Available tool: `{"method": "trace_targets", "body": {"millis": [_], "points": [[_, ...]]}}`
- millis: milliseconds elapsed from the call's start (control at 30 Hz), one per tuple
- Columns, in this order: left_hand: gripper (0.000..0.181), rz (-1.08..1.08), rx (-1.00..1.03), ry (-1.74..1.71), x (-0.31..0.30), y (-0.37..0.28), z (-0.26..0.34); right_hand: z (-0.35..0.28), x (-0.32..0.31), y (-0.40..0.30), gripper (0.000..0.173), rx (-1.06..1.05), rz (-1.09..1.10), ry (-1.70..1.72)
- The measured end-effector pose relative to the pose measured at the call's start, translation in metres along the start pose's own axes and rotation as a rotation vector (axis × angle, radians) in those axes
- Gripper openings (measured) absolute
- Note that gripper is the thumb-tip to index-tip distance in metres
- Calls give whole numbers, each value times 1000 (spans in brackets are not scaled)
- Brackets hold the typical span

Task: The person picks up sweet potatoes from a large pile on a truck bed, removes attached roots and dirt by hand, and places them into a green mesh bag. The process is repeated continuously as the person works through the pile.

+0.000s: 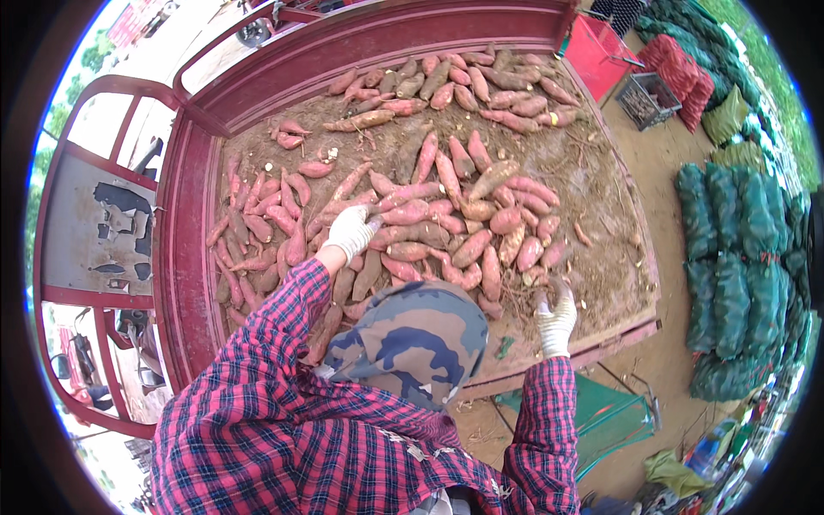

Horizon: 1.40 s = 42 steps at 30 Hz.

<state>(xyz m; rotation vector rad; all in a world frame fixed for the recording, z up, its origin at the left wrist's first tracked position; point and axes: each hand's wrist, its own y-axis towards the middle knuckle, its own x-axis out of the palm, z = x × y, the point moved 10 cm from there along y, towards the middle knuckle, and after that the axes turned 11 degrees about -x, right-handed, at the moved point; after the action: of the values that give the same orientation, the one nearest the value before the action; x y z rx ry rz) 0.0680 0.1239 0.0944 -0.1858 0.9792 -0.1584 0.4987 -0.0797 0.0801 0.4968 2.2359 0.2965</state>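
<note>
Sweet potatoes lie heaped on the soil-covered bed of a red truck or trailer. My left hand, in a white knitted glove with dirty fingertips, reaches onto the left-middle part of the heap. Its fingers touch the sweet potatoes there; whether they grip one is unclear. At the heap's lower right edge is my right hand, gloved likewise. Its dirt-stained fingers point down beside thin roots and small sweet potatoes, and I cannot tell if they hold anything. A camouflage cap hides the near part of the heap.
More sweet potatoes line the red side wall. A green mesh bag hangs open on a metal frame below the bed's edge. Beyond stand filled green mesh sacks, red sacks, a grey crate and a red crate.
</note>
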Motion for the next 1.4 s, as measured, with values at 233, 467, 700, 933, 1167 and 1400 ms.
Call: {"method": "trace_targets", "body": {"millis": [233,467,700,933,1167,1400], "points": [[34,471,395,274,-33,251,4,-20,138,193,57,-140,-147,-260],[59,497,286,660,21,444,65,51,228,184,58,183,-301,-353],[53,145,190,643,49,460,52,51,234,191,56,183,-323,-417],[64,39,51,-377,-8,246,8,-21,199,217,59,90,-109,6],[55,-278,357,-549,51,163,112,-67,259,167,56,861,123,1407],[61,277,86,369,52,423,60,-101,213,144,71,906,29,1645]]}}
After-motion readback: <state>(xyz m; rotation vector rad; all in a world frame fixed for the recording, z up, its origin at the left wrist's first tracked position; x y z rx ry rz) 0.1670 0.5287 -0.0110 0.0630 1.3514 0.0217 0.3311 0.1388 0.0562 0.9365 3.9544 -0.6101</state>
